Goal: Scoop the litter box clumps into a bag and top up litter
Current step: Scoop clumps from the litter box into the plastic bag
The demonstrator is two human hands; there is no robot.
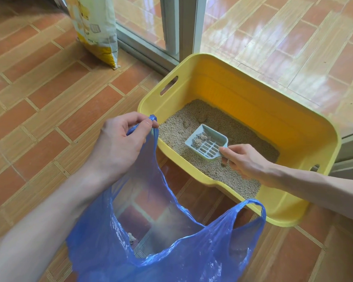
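A yellow litter box (306, 137) stands on the tiled floor, its bottom covered with beige litter (228, 169). My right hand (243, 159) grips the handle of a pale blue slotted scoop (207, 142) held over the litter, with a few clumps (200, 140) lying in it. More clumps (194, 121) sit on the litter near the far wall. My left hand (118, 139) pinches one handle of a blue plastic bag (171, 253), holding it up just left of the box. The bag's mouth gapes open; its other handle hangs free.
A white and yellow litter sack (96, 27) stands upright at the back left beside a sliding glass door frame (181, 27). Orange floor tiles (49, 88) surround the box. A small pale scrap lies inside the bag.
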